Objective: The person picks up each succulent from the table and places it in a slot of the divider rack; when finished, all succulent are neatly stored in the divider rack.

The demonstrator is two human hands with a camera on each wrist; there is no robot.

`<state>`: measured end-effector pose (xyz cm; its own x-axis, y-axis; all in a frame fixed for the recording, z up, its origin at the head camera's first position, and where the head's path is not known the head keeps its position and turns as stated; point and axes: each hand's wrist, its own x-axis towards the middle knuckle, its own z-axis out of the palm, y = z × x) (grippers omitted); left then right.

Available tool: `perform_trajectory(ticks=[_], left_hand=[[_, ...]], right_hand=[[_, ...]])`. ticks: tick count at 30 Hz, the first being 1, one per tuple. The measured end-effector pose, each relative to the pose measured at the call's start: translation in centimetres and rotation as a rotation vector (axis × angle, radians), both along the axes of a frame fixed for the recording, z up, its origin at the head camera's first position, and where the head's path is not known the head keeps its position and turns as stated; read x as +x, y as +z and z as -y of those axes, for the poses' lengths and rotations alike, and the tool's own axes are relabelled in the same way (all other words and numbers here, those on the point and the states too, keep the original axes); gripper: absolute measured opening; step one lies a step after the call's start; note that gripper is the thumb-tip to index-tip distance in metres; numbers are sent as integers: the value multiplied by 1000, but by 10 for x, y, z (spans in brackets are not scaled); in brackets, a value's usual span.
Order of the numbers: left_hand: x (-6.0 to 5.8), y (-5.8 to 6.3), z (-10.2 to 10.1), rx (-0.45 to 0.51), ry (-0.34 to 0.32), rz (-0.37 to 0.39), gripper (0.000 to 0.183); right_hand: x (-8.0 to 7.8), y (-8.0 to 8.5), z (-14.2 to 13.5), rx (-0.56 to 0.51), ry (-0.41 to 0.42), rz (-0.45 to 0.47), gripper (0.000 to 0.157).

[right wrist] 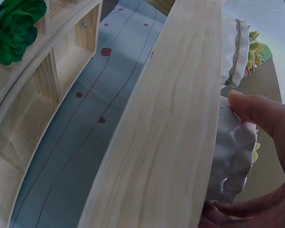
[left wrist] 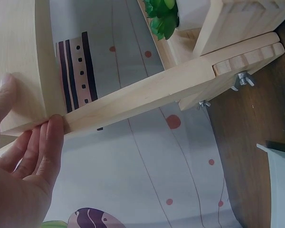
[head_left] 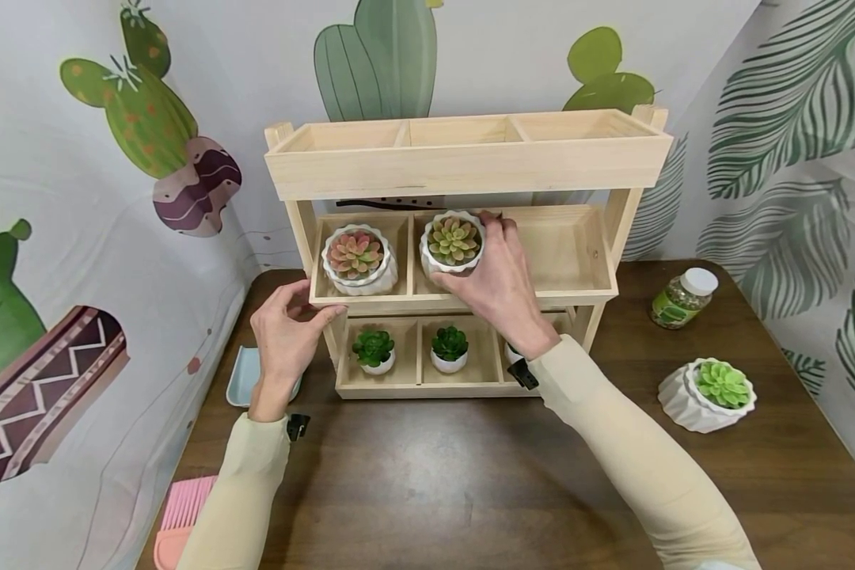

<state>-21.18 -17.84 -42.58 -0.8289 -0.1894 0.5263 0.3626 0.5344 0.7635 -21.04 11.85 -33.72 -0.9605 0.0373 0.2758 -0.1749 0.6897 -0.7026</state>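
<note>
In the middle tier of a wooden plant shelf (head_left: pixel 470 170), my right hand (head_left: pixel 499 273) grips a white ribbed pot with a yellow-green succulent (head_left: pixel 453 241). The right wrist view shows my thumb and fingers on opposite sides of that white pot (right wrist: pixel 230 152), partly behind the front board (right wrist: pixel 156 123). My left hand (head_left: pixel 285 332) holds the tier's left front corner, thumb on the front board and fingers at its end (left wrist: pixel 38 156). Left of the gripped pot, a white pot with a reddish succulent (head_left: pixel 356 257) stands in its own compartment.
Small green potted plants (head_left: pixel 449 348) stand in the bottom tier. On the table's right are a white pot with a bright green succulent (head_left: pixel 708 396) and a white-capped jar (head_left: pixel 684 298). A pale blue tray (head_left: pixel 244 376) and a pink brush (head_left: pixel 178 522) lie at the left.
</note>
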Motion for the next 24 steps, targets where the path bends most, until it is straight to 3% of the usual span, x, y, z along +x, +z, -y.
perform_trajectory(ticks=[5,11,20,24], left_hand=[[0,0,0,-4,3,3,53],[0,0,0,-8,6,1,53],[0,0,-1,-6,5,6,54],[0,-1,0,-10,15,11,54]], right_hand=[[11,2,-2,6,-16,-21,112],[35,2,-13,-47,-37,-66,116],[71,-10,-50,-76,-114,-237,104],[88,-14,-68,-69,-160,-256,99]])
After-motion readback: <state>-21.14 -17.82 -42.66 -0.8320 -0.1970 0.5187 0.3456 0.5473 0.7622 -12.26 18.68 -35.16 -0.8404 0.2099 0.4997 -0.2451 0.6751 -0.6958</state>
